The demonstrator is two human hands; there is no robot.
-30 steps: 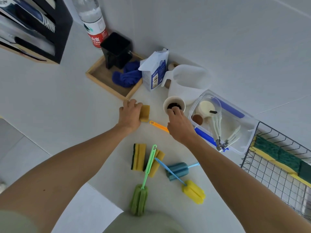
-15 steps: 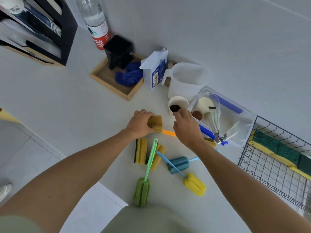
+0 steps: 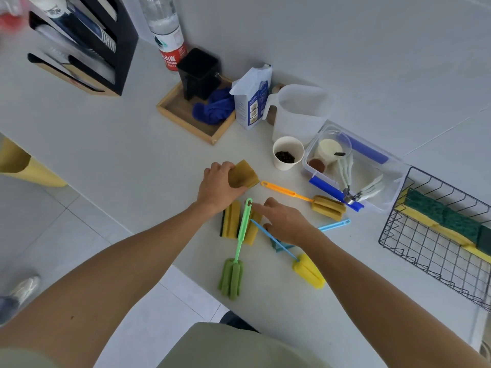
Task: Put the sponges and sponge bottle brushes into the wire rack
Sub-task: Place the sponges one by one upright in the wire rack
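The wire rack (image 3: 435,251) already holds a row of green-and-yellow sponges (image 3: 446,221) along its far wall. Well left of the rack, the left hand (image 3: 220,185) has its grip clamped on a tan sponge (image 3: 243,174), while the right hand (image 3: 285,221) reaches open-fingered over two sponges on the surface (image 3: 119,144). Green (image 3: 236,251), orange (image 3: 305,199), blue (image 3: 333,225) and yellow (image 3: 305,268) brushes still lie left of the rack, so most of the job looks undone.

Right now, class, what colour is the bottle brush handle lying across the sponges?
Light green, clearest in the head view.

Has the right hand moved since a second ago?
Yes. The right hand left the paper cup and came toward the person, down to the sponges under the green brush.
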